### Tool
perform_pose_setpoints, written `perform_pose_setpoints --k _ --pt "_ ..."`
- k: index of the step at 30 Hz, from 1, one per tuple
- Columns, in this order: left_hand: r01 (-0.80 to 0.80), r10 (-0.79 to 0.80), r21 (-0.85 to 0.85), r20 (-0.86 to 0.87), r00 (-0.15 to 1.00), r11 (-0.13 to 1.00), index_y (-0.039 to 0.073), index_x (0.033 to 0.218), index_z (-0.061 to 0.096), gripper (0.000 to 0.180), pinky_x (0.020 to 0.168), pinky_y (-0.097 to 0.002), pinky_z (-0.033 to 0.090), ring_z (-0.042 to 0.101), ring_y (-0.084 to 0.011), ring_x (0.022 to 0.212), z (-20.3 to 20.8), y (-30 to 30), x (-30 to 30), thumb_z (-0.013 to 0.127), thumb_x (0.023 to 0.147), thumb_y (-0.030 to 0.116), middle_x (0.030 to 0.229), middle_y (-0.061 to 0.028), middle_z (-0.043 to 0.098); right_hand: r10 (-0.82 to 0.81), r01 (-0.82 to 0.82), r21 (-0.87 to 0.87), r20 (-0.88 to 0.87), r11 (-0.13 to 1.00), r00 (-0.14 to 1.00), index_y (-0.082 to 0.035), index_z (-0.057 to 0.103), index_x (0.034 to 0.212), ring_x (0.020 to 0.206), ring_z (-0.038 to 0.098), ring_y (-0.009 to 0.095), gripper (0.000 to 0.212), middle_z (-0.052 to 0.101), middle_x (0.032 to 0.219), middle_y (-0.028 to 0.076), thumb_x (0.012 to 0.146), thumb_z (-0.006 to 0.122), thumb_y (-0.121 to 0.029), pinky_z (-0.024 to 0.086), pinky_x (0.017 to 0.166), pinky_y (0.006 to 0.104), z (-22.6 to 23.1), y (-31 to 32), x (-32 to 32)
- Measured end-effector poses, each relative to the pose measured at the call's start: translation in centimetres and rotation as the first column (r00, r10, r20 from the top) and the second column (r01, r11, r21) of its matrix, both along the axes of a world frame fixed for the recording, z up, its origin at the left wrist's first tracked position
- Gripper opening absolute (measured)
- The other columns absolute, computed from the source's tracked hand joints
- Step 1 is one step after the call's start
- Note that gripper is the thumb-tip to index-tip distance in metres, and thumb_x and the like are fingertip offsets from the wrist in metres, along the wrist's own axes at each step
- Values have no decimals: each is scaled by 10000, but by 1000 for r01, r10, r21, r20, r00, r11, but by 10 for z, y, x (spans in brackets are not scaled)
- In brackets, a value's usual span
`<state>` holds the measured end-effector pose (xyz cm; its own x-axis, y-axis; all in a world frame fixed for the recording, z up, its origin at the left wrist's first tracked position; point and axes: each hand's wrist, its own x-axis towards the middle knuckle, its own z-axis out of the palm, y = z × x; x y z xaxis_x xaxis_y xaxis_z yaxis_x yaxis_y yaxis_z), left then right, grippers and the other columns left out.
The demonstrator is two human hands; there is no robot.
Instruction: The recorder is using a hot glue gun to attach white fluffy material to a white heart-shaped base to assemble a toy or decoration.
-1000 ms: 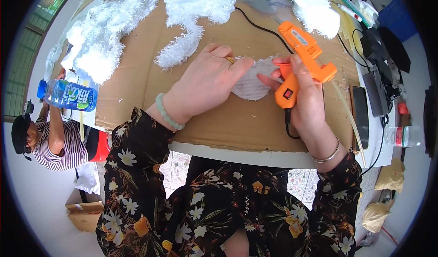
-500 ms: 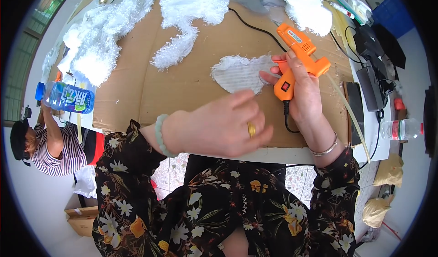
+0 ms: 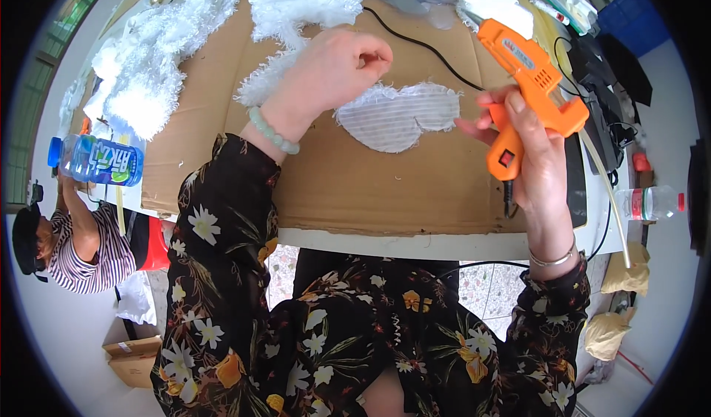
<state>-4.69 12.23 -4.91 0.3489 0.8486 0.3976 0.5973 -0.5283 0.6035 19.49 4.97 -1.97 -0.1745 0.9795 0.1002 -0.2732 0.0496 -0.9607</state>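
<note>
My right hand (image 3: 541, 150) grips an orange hot glue gun (image 3: 533, 76) by its handle, nozzle pointing up and to the left. A long translucent glue stick (image 3: 603, 180) trails from its rear. My left hand (image 3: 329, 72) is closed, fingers curled in; whatever they may hold is hidden. Under and beyond it lie fluffy white fabric pieces, one partly covered by my wrist (image 3: 259, 80). Between my hands, a white fabric piece (image 3: 392, 121) with frayed edges lies flat, striped backing up, on the brown cardboard (image 3: 355, 195).
Piles of fluffy white fabric (image 3: 159, 54) sit far left and at the back. A blue-capped bottle (image 3: 100, 161) stands left, a clear bottle (image 3: 652, 204) right. A black cord (image 3: 415, 43) crosses the cardboard. Another person (image 3: 81, 247) is beyond the left edge.
My left hand has moved up and away from the middle to the fluffy white fabric, its fingers now curled. My right hand has shifted right with the glue gun, uncovering the striped fabric piece.
</note>
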Motion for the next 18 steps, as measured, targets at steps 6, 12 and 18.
perform_pose_setpoints --k 6,12,18 --pt "104 -105 -18 -59 993 994 44 799 663 135 693 -359 463 574 -269 755 -16 13 -10 545 761 97 726 -84 622 152 -128 -85 423 988 893 2 558 1049 811 577 145 277 590 953 99 873 601 -208 522 771 369 -16 7 21" --pt "158 -150 80 -99 984 984 24 805 664 211 764 -379 455 563 -290 800 -31 8 -2 466 743 61 772 -92 625 271 -143 -248 626 958 731 -28 596 981 729 513 70 223 599 848 0 837 666 -182 429 639 209 -22 6 13" --pt "184 -178 61 -90 980 981 32 794 671 228 789 -392 446 560 -297 815 -35 11 -3 452 749 76 794 -95 634 208 -112 -183 685 977 699 -43 600 949 700 483 48 211 574 806 -30 830 676 -200 404 610 195 -29 9 4"
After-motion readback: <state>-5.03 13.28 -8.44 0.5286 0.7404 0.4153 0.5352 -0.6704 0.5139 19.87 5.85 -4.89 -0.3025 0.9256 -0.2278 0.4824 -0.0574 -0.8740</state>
